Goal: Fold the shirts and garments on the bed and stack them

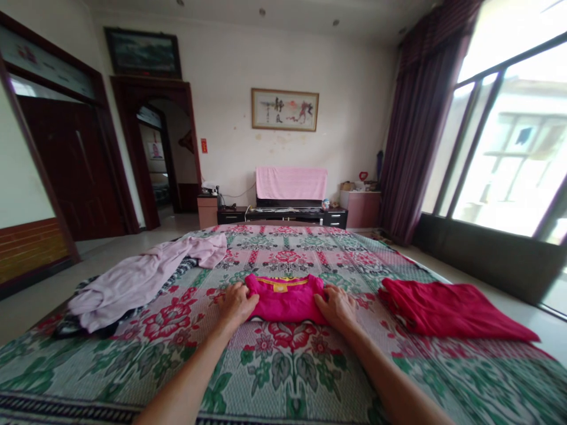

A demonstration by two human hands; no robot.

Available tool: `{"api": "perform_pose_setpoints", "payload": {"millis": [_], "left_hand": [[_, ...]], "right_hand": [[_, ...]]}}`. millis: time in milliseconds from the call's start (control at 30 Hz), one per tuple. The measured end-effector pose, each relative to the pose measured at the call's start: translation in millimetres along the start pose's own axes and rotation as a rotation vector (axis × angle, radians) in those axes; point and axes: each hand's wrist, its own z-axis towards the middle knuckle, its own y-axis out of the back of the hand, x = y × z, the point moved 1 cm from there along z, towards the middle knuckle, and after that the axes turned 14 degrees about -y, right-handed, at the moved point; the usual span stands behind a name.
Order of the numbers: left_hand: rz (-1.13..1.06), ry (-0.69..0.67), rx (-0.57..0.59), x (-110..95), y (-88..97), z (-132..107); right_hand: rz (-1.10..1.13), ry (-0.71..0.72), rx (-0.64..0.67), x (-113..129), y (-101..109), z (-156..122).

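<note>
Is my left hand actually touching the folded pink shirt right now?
Touching. The head view shows the left hand resting on the left edge of the pink shirt, with no gap between them.

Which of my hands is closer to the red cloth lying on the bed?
Right. The right hand lies just left of the red cloth, apart from it; the left hand is farther, beyond the pink shirt.

pink shirt (286,298) | folded flat | bed centre, collar away
</note>
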Motion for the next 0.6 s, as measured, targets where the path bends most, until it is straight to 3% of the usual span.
{"api": "perform_pose_setpoints", "payload": {"millis": [200, 500, 600], "left_hand": [[-0.040, -0.087, -0.020, -2.2, -6.1, 2.7], [-0.197, -0.056, -0.104, -4.4, -7.0, 2.3], [-0.305, 0.016, -0.117, -3.6, -5.9, 3.4]], "right_hand": [[0.016, 0.005, 0.022, 5.8, -1.0, -2.0], [0.217, -0.037, -0.032, 9.2, 0.1, -4.5], [0.294, -0.055, -0.036, 8.9, -1.2, -2.9]]}}
